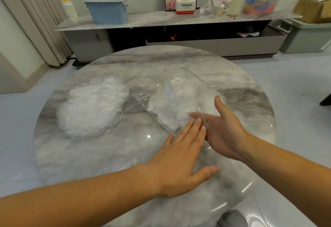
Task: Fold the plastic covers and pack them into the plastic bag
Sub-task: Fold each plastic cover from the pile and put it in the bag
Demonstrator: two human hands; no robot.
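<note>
A clear plastic bag (176, 92) with a small white barcode label lies on the round marble table (100, 156), with white crumpled plastic showing inside it. Its near open edge is at my hands. My right hand (227, 128) is palm up, fingers reaching into or under the bag's mouth, thumb raised. My left hand (180, 156) lies flat, fingers spread, fingertips touching the bag's near edge beside the right fingers. A heap of crumpled white plastic covers (93, 106) sits on the table's left side, apart from both hands.
Behind the table runs a low marble-topped cabinet (161, 19) carrying a blue bin (107, 10), stacked paper cups (69, 6), a white Panasonic box (185, 6) and storage containers. A grey bin (304, 35) stands on the floor at right. A dark shape (232, 218) shows at the table's near edge.
</note>
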